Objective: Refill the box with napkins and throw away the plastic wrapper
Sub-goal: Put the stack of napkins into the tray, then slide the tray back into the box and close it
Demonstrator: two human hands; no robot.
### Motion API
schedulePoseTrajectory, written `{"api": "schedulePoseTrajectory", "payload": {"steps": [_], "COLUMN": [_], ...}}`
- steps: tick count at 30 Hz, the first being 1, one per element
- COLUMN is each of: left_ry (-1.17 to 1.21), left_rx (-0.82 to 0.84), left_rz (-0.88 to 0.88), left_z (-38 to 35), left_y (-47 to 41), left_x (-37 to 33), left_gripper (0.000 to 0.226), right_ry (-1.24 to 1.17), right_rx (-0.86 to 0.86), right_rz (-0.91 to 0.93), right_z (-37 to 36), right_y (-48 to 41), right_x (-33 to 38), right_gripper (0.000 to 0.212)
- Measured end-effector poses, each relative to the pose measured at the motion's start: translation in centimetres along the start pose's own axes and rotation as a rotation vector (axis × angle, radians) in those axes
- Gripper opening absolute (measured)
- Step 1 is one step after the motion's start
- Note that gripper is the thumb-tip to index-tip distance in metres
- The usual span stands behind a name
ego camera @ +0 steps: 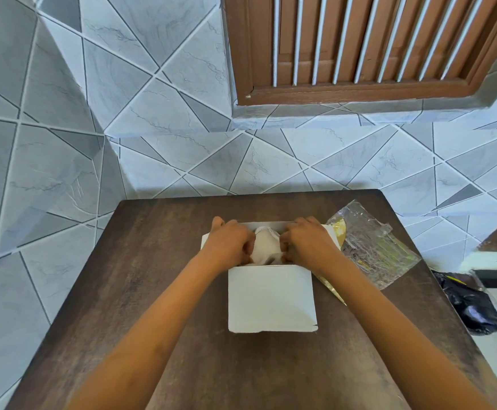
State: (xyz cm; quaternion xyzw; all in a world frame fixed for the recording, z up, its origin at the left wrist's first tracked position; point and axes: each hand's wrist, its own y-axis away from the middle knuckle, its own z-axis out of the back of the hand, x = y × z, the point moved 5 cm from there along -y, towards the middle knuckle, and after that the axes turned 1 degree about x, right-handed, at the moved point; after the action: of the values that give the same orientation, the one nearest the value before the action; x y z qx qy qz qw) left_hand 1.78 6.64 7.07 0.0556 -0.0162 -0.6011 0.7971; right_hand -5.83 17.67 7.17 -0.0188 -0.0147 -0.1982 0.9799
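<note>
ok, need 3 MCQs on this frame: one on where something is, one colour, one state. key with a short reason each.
1. Where does the plastic wrapper lie relative to the box?
A. On the table to the right of it
B. Inside it
C. On the floor to the left of it

2. What colour is the box's open flap?
A. Brown
B. White
C. Blue

3. What are the left hand and right hand doing?
A. Resting flat on the table
B. Both lifting the wrapper
C. Both down in the open box on the napkins

Key:
1 A, the clear crumpled wrapper sits on the table by the box's right side.
2 B, the flap folded toward the camera is plain white.
3 C, both hands curl over the white stack inside the open box.
</note>
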Motion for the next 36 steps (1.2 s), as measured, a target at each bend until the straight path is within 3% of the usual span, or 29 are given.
{"api": "schedulePoseTrajectory", "payload": {"steps": [3, 5, 6, 8, 10, 12, 15, 17, 20, 23, 24, 26, 28, 31, 36], "left_ry": [0.330, 0.456, 0.493, 0.594, 0.785, 1.075, 1.332, 1.460, 1.318, 0.938, 0.797, 0.695, 0.841, 1.233, 1.154], "left_rx": [-0.202, -0.376, -0.386, -0.218, -0.023, -0.056, -0.193, -0.130, -0.044, -0.218, -0.262, -0.250, -0.109, 0.088, -0.091], "left_rz": [0.107, 0.223, 0.290, 0.431, 0.529, 0.563, 0.536, 0.485, 0.427, 0.381, 0.394, 0.481, 0.573, 0.593, 0.488], "left_z": [0.9, 1.2, 0.9, -0.3, -1.4, -1.2, 0.7, 1.3, 0.7, -0.2, -0.4, -1.2, -2.2, -3.6, -2.1], "left_y": [1.5, 2.8, 3.3, 3.9, 4.5, 5.0, 5.1, 4.6, 3.6, 2.7, 2.6, 2.6, 2.8, 3.3, 4.3], "left_x": [2.6, 4.8, 5.9, 7.1, 7.2, 6.7, 5.9, 4.6, 2.8, 2.9, 3.1, 4.0, 4.6, 4.0, 4.5], "left_gripper": [0.016, 0.018, 0.024, 0.045, 0.052, 0.039, 0.036, 0.040, 0.029, 0.004, 0.013, 0.040, 0.060, 0.051, 0.039], "right_ry": [-0.265, -0.378, -0.394, -0.456, -0.619, -0.755, -0.799, -0.828, -1.034, -0.935, -0.876, -0.867, -0.874, -0.792, -0.971], "right_rx": [-0.194, -0.351, -0.376, -0.262, -0.124, -0.157, -0.359, -0.417, -0.403, -0.327, -0.310, -0.276, -0.241, -0.179, -0.216], "right_rz": [-0.089, -0.227, -0.329, -0.564, -0.705, -0.738, -0.710, -0.675, -0.671, -0.647, -0.645, -0.675, -0.696, -0.627, -0.558], "right_z": [0.3, 0.6, 0.4, -0.7, -1.7, -1.6, 0.0, 0.9, 0.8, -0.4, -0.9, -1.9, -2.1, -2.0, -2.7], "right_y": [1.7, 2.9, 3.4, 4.0, 4.5, 4.7, 4.5, 4.2, 4.0, 3.6, 3.6, 3.6, 3.5, 2.7, 2.2], "right_x": [-1.6, -2.8, -3.5, -4.8, -5.2, -5.4, -5.0, -4.3, -3.3, -2.8, -2.8, -2.7, -2.6, -2.4, -2.2], "right_gripper": [0.025, 0.031, 0.039, 0.063, 0.077, 0.074, 0.056, 0.045, 0.056, 0.029, 0.025, 0.040, 0.049, 0.041, 0.040]}}
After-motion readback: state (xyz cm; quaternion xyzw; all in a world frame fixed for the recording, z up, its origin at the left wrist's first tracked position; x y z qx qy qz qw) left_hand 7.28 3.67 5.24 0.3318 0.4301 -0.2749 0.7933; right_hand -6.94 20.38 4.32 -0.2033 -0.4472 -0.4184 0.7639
